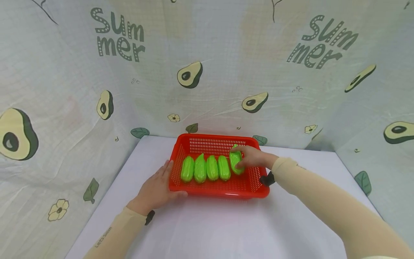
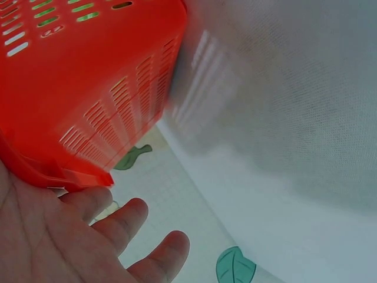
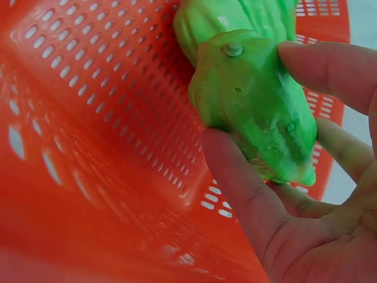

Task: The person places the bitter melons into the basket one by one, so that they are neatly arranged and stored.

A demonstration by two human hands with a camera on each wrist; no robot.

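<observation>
A red plastic basket (image 1: 220, 194) with slotted walls stands on the white table. Inside, several glossy green, ridged gourds (image 1: 200, 169) lie side by side, lengthwise to the view. At the right end of the row, my right hand (image 1: 253, 157) holds another green gourd (image 3: 253, 106) between thumb and fingers; its stem stub shows in the right wrist view. My left hand (image 1: 158, 189) rests against the basket's front left corner. Its fingers (image 2: 121, 224) extend along the outer left side, just under the rim, and the thumb lies along the front edge.
White cloth walls with printed avocados (image 1: 190, 75) and leaves enclose the table at the back and sides. White tabletop (image 1: 207, 230) shows in front of the basket. The basket's back rim (image 1: 216, 136) stands close to the rear cloth.
</observation>
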